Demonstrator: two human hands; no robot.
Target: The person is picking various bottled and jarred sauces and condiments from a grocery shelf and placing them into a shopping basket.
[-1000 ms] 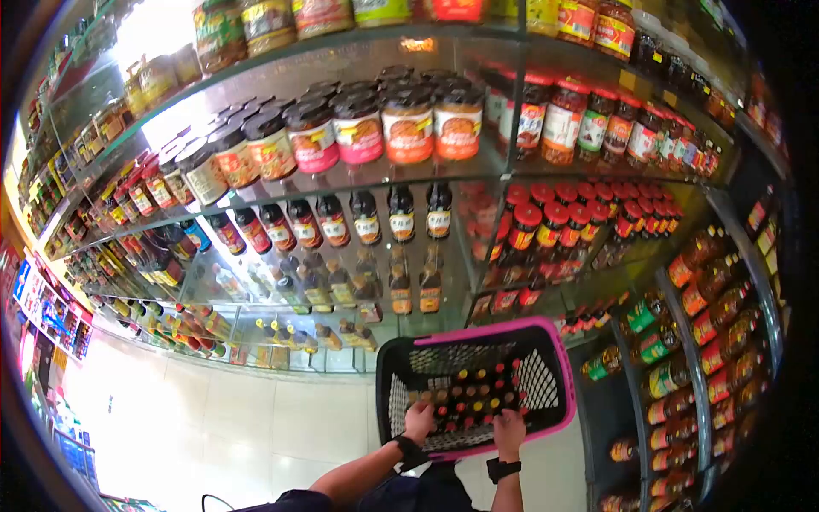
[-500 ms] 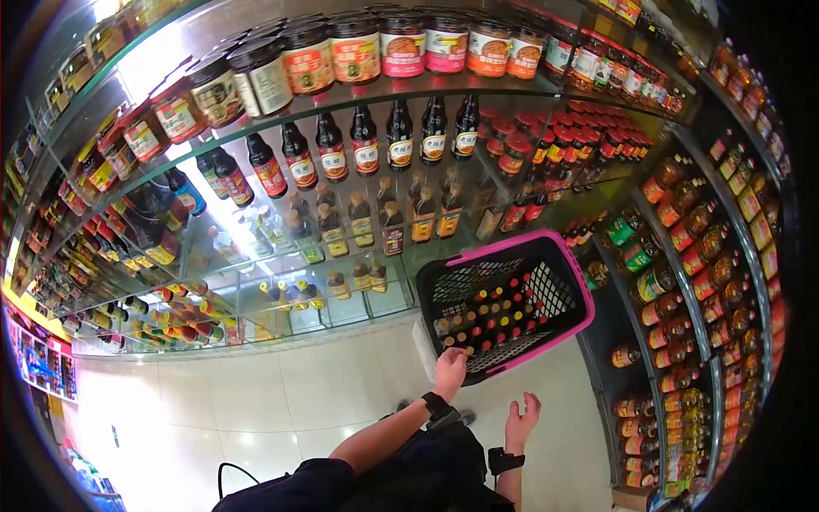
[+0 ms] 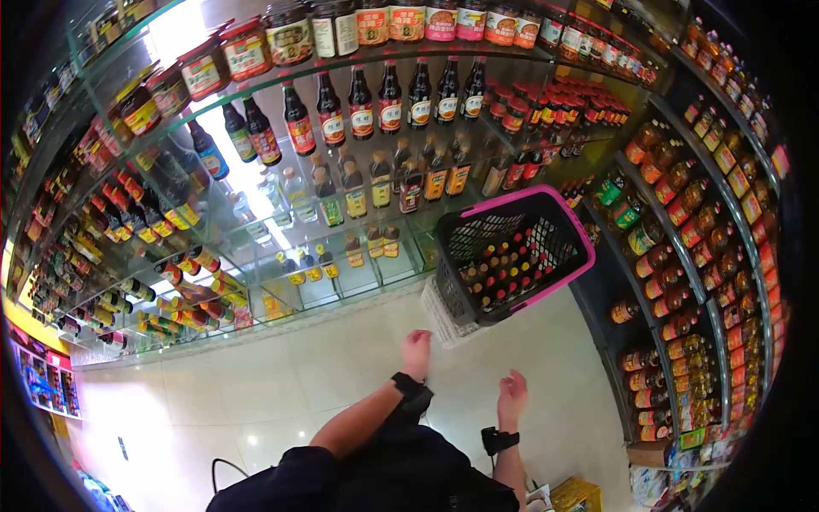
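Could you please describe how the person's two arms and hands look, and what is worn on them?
Both forearms are bare. The left hand and the right hand wear no gloves. Each wrist carries a black band with a small boxy device, like a watch or sensor. The left upper arm has a dark short sleeve.

A shopper's left hand (image 3: 416, 348) and right hand (image 3: 512, 397) hover open and empty over the pale tiled floor (image 3: 281, 384), just short of a pink-rimmed black basket (image 3: 512, 256) — packed with small bottles (image 3: 503, 264) — beside glass shelves (image 3: 358, 179) of sauces.
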